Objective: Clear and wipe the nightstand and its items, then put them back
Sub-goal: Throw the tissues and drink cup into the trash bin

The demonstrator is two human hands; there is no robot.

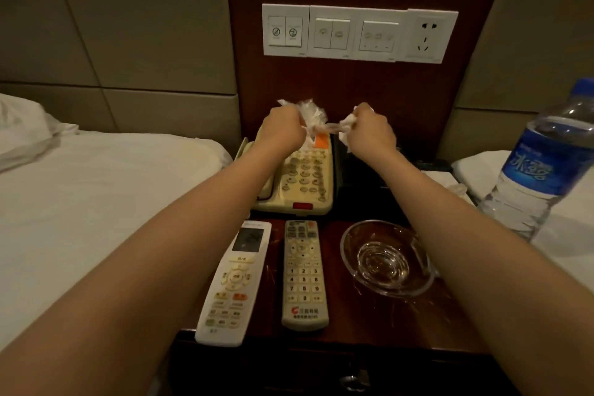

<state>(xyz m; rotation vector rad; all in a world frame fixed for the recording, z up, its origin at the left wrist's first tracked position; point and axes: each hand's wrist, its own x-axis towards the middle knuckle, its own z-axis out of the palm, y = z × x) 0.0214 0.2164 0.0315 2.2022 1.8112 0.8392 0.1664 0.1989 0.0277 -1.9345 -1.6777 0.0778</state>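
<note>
As left hand (283,131) and right hand (370,135) clench a white wad (312,119), the white remote (232,283) overhangs the nightstand (340,318) edge (slightly).

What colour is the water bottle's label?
The water bottle's label is blue with white lettering; head view.

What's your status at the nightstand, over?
Left grip and right grip both clutch crumpled white tissue above phone. Nightstand uncleared: white remote, grey remote, glass dish on it.

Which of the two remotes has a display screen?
The white remote on the left; the grey remote beside it carries only buttons, no screen.
</note>
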